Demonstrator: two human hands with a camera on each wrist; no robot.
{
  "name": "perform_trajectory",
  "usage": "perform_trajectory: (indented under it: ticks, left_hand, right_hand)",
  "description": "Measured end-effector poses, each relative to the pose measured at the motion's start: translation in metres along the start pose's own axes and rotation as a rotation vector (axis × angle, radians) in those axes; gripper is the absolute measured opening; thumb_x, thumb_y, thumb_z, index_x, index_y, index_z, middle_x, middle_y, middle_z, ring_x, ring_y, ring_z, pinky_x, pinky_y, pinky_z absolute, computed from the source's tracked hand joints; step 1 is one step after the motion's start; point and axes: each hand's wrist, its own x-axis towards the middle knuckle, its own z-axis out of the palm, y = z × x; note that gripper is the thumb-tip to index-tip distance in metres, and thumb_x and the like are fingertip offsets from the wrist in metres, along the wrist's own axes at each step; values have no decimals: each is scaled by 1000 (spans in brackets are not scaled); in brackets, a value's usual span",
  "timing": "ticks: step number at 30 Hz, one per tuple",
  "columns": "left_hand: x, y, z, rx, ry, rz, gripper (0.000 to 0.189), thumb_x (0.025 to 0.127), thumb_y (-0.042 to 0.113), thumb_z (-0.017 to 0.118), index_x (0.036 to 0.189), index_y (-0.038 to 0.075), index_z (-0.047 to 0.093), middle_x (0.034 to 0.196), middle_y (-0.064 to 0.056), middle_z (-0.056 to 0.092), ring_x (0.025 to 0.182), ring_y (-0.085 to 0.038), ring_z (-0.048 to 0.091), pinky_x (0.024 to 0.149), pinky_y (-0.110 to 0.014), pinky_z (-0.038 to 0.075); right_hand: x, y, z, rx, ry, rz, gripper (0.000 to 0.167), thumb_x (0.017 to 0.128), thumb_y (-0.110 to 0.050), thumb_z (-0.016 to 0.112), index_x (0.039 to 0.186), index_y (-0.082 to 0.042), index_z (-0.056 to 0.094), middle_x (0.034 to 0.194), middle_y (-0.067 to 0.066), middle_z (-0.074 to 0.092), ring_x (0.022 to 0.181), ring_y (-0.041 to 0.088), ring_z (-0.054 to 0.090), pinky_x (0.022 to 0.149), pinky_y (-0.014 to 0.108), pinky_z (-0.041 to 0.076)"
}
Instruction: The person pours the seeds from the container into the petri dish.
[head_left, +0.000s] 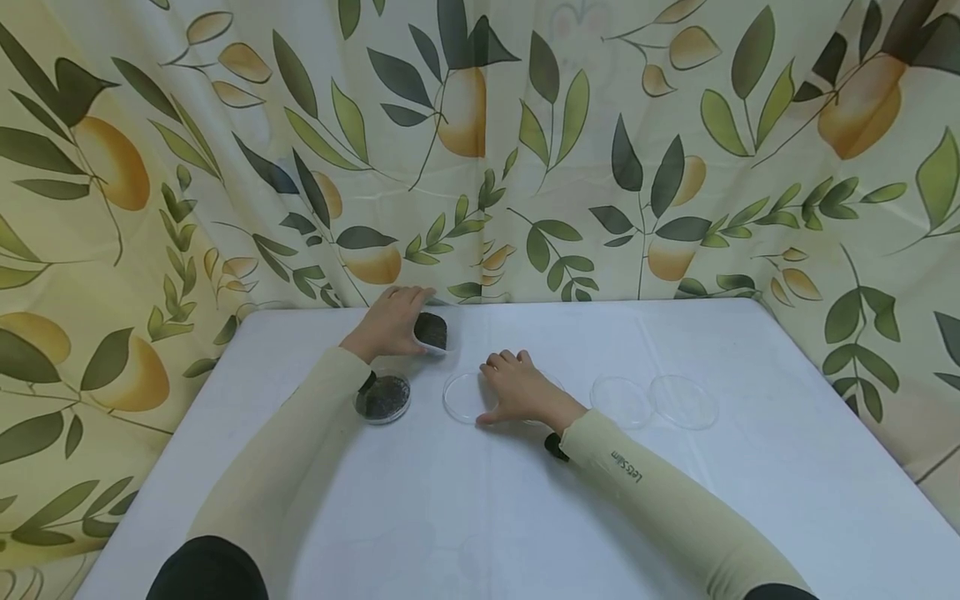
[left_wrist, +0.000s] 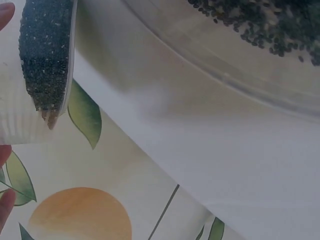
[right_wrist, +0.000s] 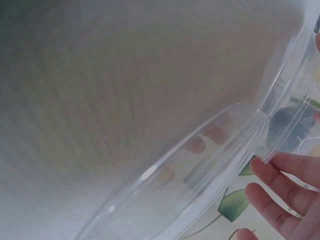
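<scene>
My left hand (head_left: 392, 323) grips a clear plastic tub (head_left: 453, 327) on its side, tilted, at the table's far edge. Small black seeds (left_wrist: 47, 55) are heaped inside it, and their grains show in the left wrist view. Just below that wrist stands a round clear petri dish (head_left: 384, 422) with more black seeds spread in it. My right hand (head_left: 522, 390) reaches over the middle of the table, its thumb and fingers around the rim of a clear petri dish (head_left: 447, 402). In the right wrist view, fingertips (right_wrist: 257, 165) meet the edge of clear plastic.
Another clear dish (head_left: 555, 379) shows partly behind the right hand. Farther right lie two more clear round dishes (head_left: 621, 403), side by side. A white cloth (head_left: 442, 517) covers the table, and a leaf-and-fruit patterned curtain (head_left: 480, 208) hangs close behind its far edge.
</scene>
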Motion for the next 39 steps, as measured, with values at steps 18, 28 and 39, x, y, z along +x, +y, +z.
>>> perform_trajectory:
  ticks: [18, 28, 39]
  left_hand:
    - [-7, 4, -4, 37, 69, 85, 99, 58, 48, 84, 136, 5, 41, 128, -11, 53, 119, -26, 49, 106, -42, 36]
    - [-15, 7, -9, 37, 65, 83, 103, 57, 49, 85, 137, 2, 41, 132, -12, 52, 122, -27, 49, 106, -44, 36]
    - [-23, 14, -20, 63, 23, 81, 104, 59, 46, 85, 140, 1, 37, 137, -13, 48, 127, -29, 45, 108, -46, 33]
  right_hand:
    - [-2, 3, -7, 3, -21, 15, 82, 69, -58, 73, 125, -1, 55, 120, 11, 55, 112, 26, 47, 88, 44, 36]
    - [-4, 7, -8, 13, -1, 7, 78, 71, -61, 70, 122, -3, 58, 119, 10, 56, 109, 27, 49, 87, 45, 36]
    - [-4, 8, -7, 42, 1, 3, 76, 72, -59, 70, 121, -2, 59, 119, 11, 57, 110, 28, 50, 88, 46, 36]
